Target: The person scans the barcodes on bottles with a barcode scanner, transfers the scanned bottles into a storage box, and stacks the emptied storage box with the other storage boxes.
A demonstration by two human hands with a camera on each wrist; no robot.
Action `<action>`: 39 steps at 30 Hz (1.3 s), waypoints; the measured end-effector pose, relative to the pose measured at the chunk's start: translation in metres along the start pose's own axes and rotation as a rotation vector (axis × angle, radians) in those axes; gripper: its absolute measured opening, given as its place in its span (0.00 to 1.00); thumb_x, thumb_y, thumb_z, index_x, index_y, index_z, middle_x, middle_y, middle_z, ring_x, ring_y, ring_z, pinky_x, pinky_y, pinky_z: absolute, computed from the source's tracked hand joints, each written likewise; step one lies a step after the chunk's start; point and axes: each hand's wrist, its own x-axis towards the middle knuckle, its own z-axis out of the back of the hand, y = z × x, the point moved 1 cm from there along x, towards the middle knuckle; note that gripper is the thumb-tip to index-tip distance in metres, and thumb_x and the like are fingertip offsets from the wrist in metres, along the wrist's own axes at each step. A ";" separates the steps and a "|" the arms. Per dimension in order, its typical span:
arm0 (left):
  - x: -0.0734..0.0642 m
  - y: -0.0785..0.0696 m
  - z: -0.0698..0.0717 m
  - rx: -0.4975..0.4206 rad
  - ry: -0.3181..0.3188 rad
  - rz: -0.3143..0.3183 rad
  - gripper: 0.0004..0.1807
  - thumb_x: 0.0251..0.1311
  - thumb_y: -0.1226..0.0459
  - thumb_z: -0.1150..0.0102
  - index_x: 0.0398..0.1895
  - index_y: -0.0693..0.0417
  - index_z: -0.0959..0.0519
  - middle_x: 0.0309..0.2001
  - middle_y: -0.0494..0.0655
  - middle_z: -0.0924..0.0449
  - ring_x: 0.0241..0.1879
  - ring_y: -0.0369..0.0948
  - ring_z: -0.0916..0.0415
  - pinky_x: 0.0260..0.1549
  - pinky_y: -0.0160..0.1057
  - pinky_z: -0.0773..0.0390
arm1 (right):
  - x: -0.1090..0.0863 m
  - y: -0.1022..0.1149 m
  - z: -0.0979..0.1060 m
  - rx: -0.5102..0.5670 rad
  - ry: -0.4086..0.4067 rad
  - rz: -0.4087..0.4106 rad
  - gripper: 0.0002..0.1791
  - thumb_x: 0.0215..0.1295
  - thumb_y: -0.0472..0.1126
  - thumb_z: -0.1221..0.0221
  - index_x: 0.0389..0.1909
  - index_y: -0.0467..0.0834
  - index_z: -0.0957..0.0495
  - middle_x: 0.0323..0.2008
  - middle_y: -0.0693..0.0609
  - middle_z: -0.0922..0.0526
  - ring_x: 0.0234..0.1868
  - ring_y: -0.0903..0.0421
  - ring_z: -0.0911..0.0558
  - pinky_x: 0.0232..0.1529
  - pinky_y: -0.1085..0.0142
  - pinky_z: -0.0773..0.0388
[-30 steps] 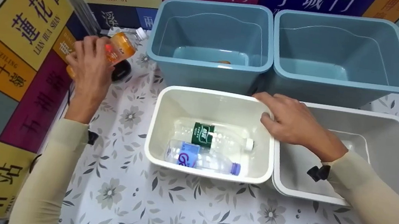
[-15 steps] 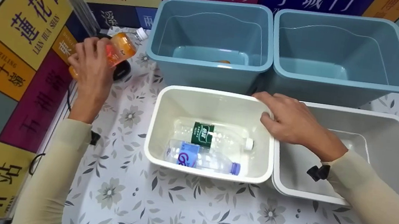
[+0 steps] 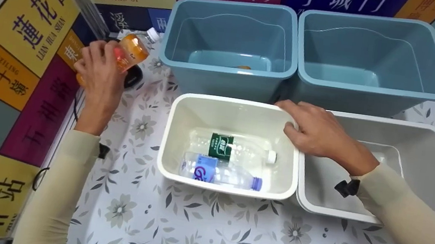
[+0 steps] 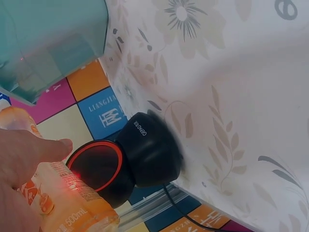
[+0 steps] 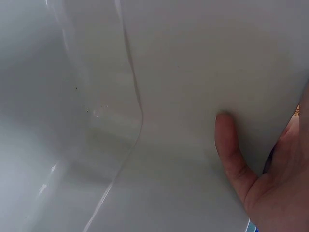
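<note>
Left hand [image 3: 100,66] grips orange bottle [image 3: 132,52], tilted, upper left of frame, by black device [image 4: 150,154]; right hand [image 3: 317,129] grips rim of cream bin [image 3: 226,115], centre. Risk: loose grip drops bottle, or sideways swing could knock device. Bottle's middle covered, bottle-device contact unclear, right hand's far side hidden

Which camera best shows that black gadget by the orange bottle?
The left wrist view: the black gadget shows its red-ringed face and much of its body there. The head view shows only dark parts, mostly hidden by the left hand and orange bottle; the right wrist view shows none.
</note>
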 end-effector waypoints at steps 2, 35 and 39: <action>0.001 -0.001 0.002 0.001 -0.010 -0.005 0.26 0.61 0.63 0.33 0.61 0.49 0.31 0.57 0.56 0.33 0.55 0.55 0.38 0.48 0.56 0.42 | 0.000 0.000 0.000 0.001 0.000 -0.001 0.27 0.65 0.42 0.47 0.65 0.60 0.29 0.44 0.55 0.18 0.41 0.54 0.22 0.38 0.52 0.25; 0.026 -0.060 0.034 -0.022 -0.032 -0.167 0.27 0.71 0.66 0.49 0.72 0.45 0.36 0.67 0.53 0.33 0.67 0.51 0.38 0.64 0.54 0.36 | -0.002 -0.001 0.000 -0.015 0.008 -0.009 0.27 0.66 0.43 0.48 0.67 0.59 0.30 0.45 0.54 0.18 0.42 0.53 0.21 0.39 0.52 0.25; 0.028 -0.064 0.037 0.001 0.006 -0.172 0.29 0.71 0.67 0.50 0.74 0.44 0.39 0.69 0.52 0.35 0.68 0.51 0.40 0.65 0.54 0.38 | -0.001 0.000 0.001 -0.016 0.010 -0.007 0.28 0.65 0.43 0.48 0.67 0.59 0.30 0.44 0.54 0.18 0.41 0.53 0.21 0.38 0.52 0.25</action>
